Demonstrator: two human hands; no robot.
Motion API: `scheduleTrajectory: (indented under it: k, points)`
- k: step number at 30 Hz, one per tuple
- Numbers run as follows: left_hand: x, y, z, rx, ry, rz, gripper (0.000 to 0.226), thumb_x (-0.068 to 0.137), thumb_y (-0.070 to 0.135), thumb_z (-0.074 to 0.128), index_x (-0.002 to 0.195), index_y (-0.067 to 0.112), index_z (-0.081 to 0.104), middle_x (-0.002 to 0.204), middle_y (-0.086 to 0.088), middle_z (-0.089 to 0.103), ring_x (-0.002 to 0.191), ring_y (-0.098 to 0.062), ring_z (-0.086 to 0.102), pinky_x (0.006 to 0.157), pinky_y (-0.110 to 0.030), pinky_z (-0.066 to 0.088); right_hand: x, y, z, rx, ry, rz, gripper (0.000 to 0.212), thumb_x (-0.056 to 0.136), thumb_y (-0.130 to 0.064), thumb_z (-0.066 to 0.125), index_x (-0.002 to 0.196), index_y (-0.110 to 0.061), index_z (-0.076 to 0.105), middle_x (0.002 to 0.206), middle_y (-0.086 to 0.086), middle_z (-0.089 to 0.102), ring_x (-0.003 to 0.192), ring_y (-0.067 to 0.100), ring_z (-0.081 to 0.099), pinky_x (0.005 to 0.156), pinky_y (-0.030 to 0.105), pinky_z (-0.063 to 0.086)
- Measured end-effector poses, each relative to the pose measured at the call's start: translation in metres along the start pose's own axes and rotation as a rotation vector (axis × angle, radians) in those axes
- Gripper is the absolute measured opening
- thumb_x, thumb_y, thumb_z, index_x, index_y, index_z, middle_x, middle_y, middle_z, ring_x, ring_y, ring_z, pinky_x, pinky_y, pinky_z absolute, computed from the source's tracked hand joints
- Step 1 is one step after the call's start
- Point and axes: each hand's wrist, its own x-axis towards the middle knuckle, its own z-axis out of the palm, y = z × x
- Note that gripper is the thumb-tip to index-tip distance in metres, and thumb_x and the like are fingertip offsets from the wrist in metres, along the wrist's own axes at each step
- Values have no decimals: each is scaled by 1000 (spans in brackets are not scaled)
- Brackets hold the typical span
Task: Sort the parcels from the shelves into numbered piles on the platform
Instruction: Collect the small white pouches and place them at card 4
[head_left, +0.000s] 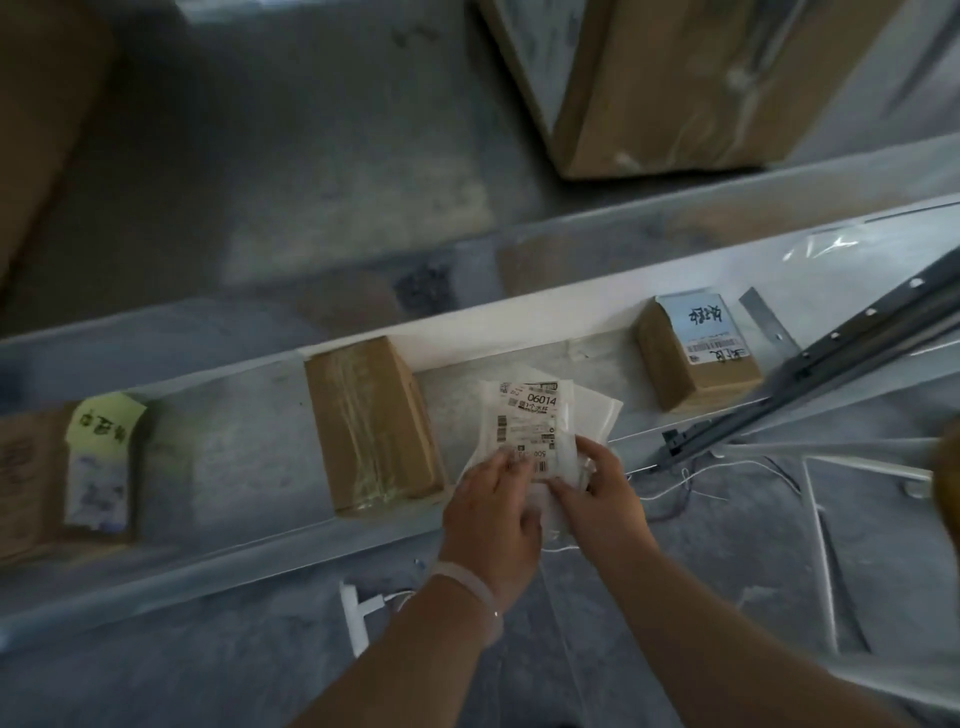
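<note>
Bag: white plastic, flat, printed label up, reading 06014. It is over the front edge of the shelf, right of centre, with its near end held by the left hand and right hand.
Taped box: brown carton, clear tape lengthwise, flat, just left of the bag.
Labelled box: small brown carton, white handwritten label on top, near the right end by the back edge.
Noted box: brown carton, yellow note on top, at the left end.

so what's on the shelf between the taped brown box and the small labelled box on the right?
Head view: the white bag parcel marked 06014, its near end held by left hand and right hand; the rest is bare shelf.
</note>
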Motion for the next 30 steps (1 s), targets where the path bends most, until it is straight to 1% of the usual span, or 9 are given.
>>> scheduleTrajectory:
  k: [4, 7, 10, 12, 16, 18, 22, 26, 30]
  points:
    - [-23, 18, -32, -45, 7, -172, 56, 94, 38, 49, 146, 35, 28, 156, 1, 21, 144, -23, 16, 118, -41, 17, -57, -17, -30, 40, -36, -4, 49, 87, -8, 66, 124, -37, 49, 107, 1, 67, 91, 15, 68, 75, 31, 59]
    - [-46, 32, -61, -105, -13, -172, 62, 86, 40, 56, 143, 38, 31, 142, 3, 42, 132, -21, 37, 109, -44, 36, -104, -32, -46, 54, -71, -8, 49, 89, -5, 62, 123, -37, 48, 109, -2, 67, 95, 14, 68, 80, 35, 59]
    - [-81, 55, -97, -328, -71, -197, 67, 85, 18, 66, 143, 32, 35, 132, 9, 51, 123, -11, 49, 99, -28, 48, -152, -47, -56, 21, -114, -9, 51, 89, -5, 61, 127, -37, 48, 113, -3, 67, 98, 14, 67, 84, 36, 58]
    - [-107, 66, -122, -413, -56, -216, 70, 83, 6, 68, 143, 28, 39, 125, 13, 53, 116, -5, 53, 87, -10, 47, -181, -59, -60, -34, -163, -41, 50, 90, -6, 60, 127, -36, 46, 112, -9, 66, 98, 6, 65, 81, 21, 55]
    - [-163, 76, -154, -451, 39, -253, 70, 82, 8, 71, 141, 28, 40, 128, 9, 55, 117, -7, 55, 93, -17, 47, -231, -89, -63, -151, -252, -136, 51, 90, -7, 56, 130, -37, 44, 111, -16, 60, 103, 5, 60, 69, 2, 42]
    - [-198, 83, -172, -478, 120, -313, 70, 82, 10, 71, 141, 31, 39, 129, 7, 54, 114, -5, 55, 91, -16, 47, -259, -103, -62, -188, -312, -153, 50, 89, -8, 54, 133, -32, 46, 116, -12, 61, 105, 7, 58, 71, 2, 42]
    - [-271, 94, -208, -562, 294, -412, 65, 83, 1, 68, 136, 29, 43, 122, 10, 55, 99, 7, 53, 76, 5, 38, -314, -125, -48, -241, -457, -241, 53, 87, -9, 55, 136, -26, 47, 118, -8, 65, 104, 8, 62, 88, 20, 49]
    - [-341, 89, -238, -557, 481, -496, 72, 79, 12, 73, 139, 37, 42, 124, 3, 52, 113, -6, 52, 99, -19, 41, -368, -153, -17, -195, -529, -350, 20, 95, -21, 57, 115, -23, 57, 101, -7, 68, 83, -1, 62, 63, 8, 46]
    - [-407, 75, -278, -581, 636, -546, 71, 79, 20, 74, 137, 43, 40, 126, 6, 49, 117, -6, 50, 105, -28, 41, -419, -178, 34, -258, -573, -484, 18, 95, -19, 56, 112, -23, 57, 103, -5, 66, 84, 8, 64, 64, 16, 49]
